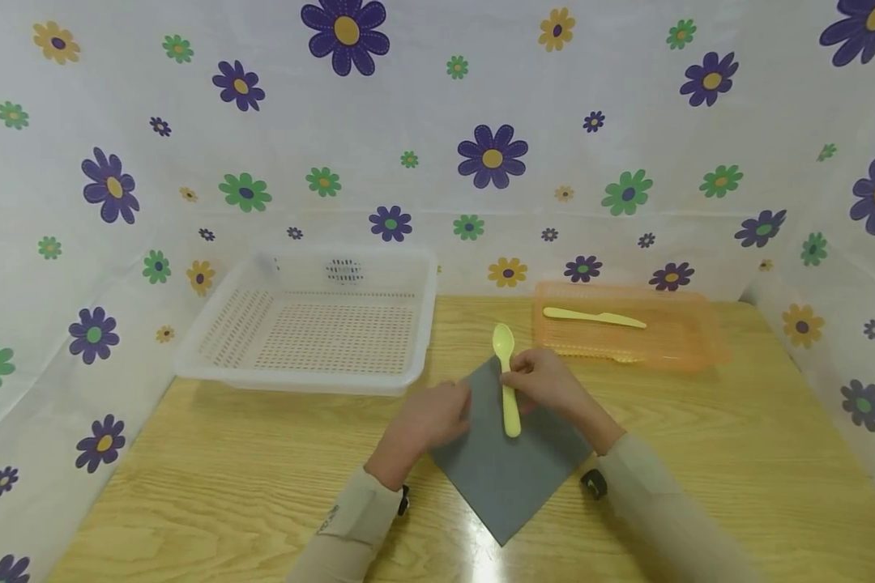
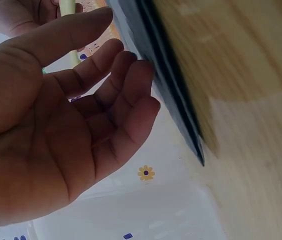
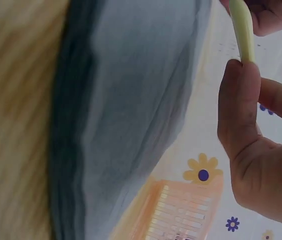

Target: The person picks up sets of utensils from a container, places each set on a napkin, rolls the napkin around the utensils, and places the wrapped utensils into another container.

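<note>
Light yellow plastic spoon (image 1: 511, 409) pinched over a folded grey cloth (image 1: 503, 486)

From left to right, we see a white perforated plastic basket (image 1: 299, 380), then the left hand (image 1: 432, 414) at the cloth's left edge: fingers loosely bent, thumb apart, grasping nothing; we cannot tell whether the fingertips touch the cloth. The spoon is above the cloth, its bowl reaching past the far corner. We judge it light, stiff and somewhat slippery, best taken by the handle. There the right hand (image 1: 550, 380) pinches it between thumb and forefinger. Farther right, an orange lattice basket (image 1: 700, 356) contains a yellow plastic knife (image 1: 596, 317).
</note>
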The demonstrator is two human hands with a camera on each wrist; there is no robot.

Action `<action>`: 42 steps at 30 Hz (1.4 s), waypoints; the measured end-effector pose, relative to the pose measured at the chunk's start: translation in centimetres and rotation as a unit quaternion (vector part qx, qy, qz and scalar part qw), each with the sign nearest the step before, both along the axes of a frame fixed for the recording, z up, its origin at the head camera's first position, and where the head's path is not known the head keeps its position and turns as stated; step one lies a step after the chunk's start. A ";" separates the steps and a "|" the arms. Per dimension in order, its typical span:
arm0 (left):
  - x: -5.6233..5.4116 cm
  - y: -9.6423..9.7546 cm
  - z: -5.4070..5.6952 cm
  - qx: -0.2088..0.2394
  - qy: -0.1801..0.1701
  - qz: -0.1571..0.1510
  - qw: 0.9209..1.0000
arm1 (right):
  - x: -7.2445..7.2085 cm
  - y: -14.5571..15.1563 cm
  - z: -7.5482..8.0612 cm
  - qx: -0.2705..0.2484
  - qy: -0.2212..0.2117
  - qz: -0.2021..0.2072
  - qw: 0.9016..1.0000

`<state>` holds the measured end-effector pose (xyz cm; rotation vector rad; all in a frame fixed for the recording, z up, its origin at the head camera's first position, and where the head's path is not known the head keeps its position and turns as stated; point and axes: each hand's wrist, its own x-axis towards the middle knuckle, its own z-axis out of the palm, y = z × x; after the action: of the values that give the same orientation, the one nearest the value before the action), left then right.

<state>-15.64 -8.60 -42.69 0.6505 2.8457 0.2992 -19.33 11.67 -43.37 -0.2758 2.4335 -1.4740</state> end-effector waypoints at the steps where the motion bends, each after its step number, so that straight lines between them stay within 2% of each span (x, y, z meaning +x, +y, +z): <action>1: 0.0 0.0 0.0 -0.005 -0.004 -0.003 1.000 | -0.2 -0.1 -0.1 0.003 -0.009 0.004 1.000; 5: 0.0 -0.1 -0.2 -0.022 -0.016 -0.014 1.000 | -1.0 -0.3 -0.5 0.013 -0.052 0.012 0.999; 10: -0.1 -0.1 -0.5 -0.027 -0.014 -0.020 0.999 | -1.5 -0.6 -0.9 0.010 -0.078 0.026 0.997; 24: 0.1 -0.5 -0.1 -0.018 -0.032 -0.019 0.999 | -1.9 -1.6 -1.7 0.019 -0.070 0.066 0.995; 42: 0.0 -0.3 0.0 -0.034 -0.052 -0.011 0.998 | -1.7 -1.8 -1.6 0.028 -0.070 0.067 0.995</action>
<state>-15.62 -8.92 -42.70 0.6346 2.7347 0.2249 -21.06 9.82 -44.97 -0.3056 2.2940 -1.3195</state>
